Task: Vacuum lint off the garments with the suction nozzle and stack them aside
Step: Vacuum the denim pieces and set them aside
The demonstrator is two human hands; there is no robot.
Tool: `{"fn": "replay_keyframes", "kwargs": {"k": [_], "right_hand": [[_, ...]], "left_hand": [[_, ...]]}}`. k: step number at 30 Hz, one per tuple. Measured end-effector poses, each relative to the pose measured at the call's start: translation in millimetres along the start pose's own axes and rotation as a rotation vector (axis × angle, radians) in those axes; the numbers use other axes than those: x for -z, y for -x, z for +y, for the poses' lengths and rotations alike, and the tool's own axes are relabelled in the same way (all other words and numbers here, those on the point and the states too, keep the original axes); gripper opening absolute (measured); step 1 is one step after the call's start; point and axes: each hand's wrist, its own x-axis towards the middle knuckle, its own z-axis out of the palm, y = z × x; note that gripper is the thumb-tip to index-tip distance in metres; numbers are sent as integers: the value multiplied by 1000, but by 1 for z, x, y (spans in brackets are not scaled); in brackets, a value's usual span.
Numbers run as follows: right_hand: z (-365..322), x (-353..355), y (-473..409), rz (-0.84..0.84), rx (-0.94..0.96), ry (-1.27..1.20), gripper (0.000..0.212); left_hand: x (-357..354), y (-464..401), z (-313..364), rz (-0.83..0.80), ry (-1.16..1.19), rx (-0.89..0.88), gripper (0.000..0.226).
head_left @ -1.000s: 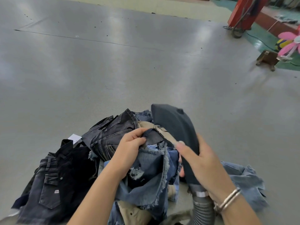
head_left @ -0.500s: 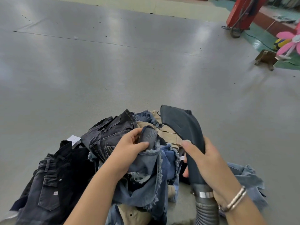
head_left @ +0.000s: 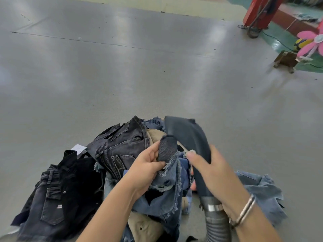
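Observation:
My left hand (head_left: pixel 146 167) grips a frayed blue denim garment (head_left: pixel 167 186) by a dark folded strip at its top edge, above a heap of clothes. My right hand (head_left: pixel 212 170) holds the dark suction nozzle (head_left: pixel 187 134), whose wide mouth points away from me just right of that strip. A ribbed grey hose (head_left: pixel 217 224) with a metal clamp runs down from the nozzle under my wrist. The heap (head_left: pixel 120 145) holds dark grey jeans, a tan garment and more blue denim.
Black and dark grey jeans (head_left: pixel 57 198) lie at the left with a white tag (head_left: pixel 78 147). Another blue denim piece (head_left: pixel 262 191) lies at the right. The grey work surface (head_left: pixel 139 75) stretches ahead. Far right stand a red post (head_left: pixel 258 11), a pink fan (head_left: pixel 309 42) and a wooden stool (head_left: pixel 286 60).
The nozzle swung a little right and back toward the garment's top edge. My left hand has turned the dark denim strip further up into view.

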Motion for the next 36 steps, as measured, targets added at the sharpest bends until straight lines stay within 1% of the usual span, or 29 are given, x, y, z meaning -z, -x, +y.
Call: {"fn": "replay_keyframes", "kwargs": {"k": [2, 5, 7, 10, 12, 13, 14, 17, 18, 20, 21, 23, 24, 26, 27, 28, 29, 30, 31, 32, 33, 34, 35, 36], "right_hand": [[-2, 8, 0, 30, -10, -49, 7], [3, 5, 11, -106, -48, -20, 8], [7, -2, 15, -149, -41, 7, 10], [5, -4, 4, -60, -32, -18, 13], [1, 4, -3, 20, -36, -64, 10], [1, 7, -3, 35, -44, -100, 9], [3, 9, -1, 28, -53, -135, 7], [9, 5, 6, -62, -64, -182, 1], [11, 2, 4, -62, -63, -189, 2], [15, 1, -6, 5, -65, -184, 9], [17, 2, -12, 58, -68, -177, 12], [22, 6, -21, 149, -75, -190, 15], [26, 8, -24, 169, -80, -206, 15], [36, 6, -27, 173, -102, -211, 15], [40, 4, -27, 168, -114, -195, 16], [43, 2, -28, 159, -125, -175, 18], [45, -1, -30, 147, -136, -158, 19], [46, -2, -30, 135, -148, -150, 20], [46, -4, -31, 125, -155, -149, 20], [47, -5, -31, 121, -157, -153, 20], [47, -5, -31, 119, -154, -158, 18], [46, -5, -30, 116, -147, -160, 17], [45, -5, -30, 113, -138, -162, 16], [44, -5, -29, 114, -132, -167, 15]], "left_hand": [[-3, 0, -2, 14, -54, 8, 63], [-4, -2, -2, 66, -183, -2, 60], [-4, -3, -2, 107, -231, -8, 57], [-8, 0, -2, 72, -253, -46, 60], [-10, 1, -1, 42, -237, -73, 62], [-10, 1, -1, 48, -219, -72, 62], [-10, 0, -1, 61, -208, -70, 62], [-7, -2, -1, 67, -179, -88, 63], [-5, -3, 0, 75, -174, -89, 64], [4, -7, 6, 141, -222, -99, 68], [13, -12, 10, 195, -295, -108, 70], [39, -32, 22, 305, -541, -132, 69], [54, -45, 28, 337, -719, -127, 63], [82, -64, 34, 355, -1220, -60, 45], [92, -63, 33, 402, -1426, -18, 39], [99, -58, 28, 461, -1507, -1, 36], [102, -46, 20, 509, -1471, -30, 29], [102, -30, 8, 504, -1372, -80, 18], [97, -13, -8, 435, -1301, -93, 9], [89, 3, -24, 317, -1246, -43, 15], [79, 15, -36, 191, -1209, 24, 33], [70, 21, -46, 87, -1168, 127, 49], [61, 24, -54, -13, -1168, 234, 56], [55, 24, -61, -91, -1210, 348, 55]]}}
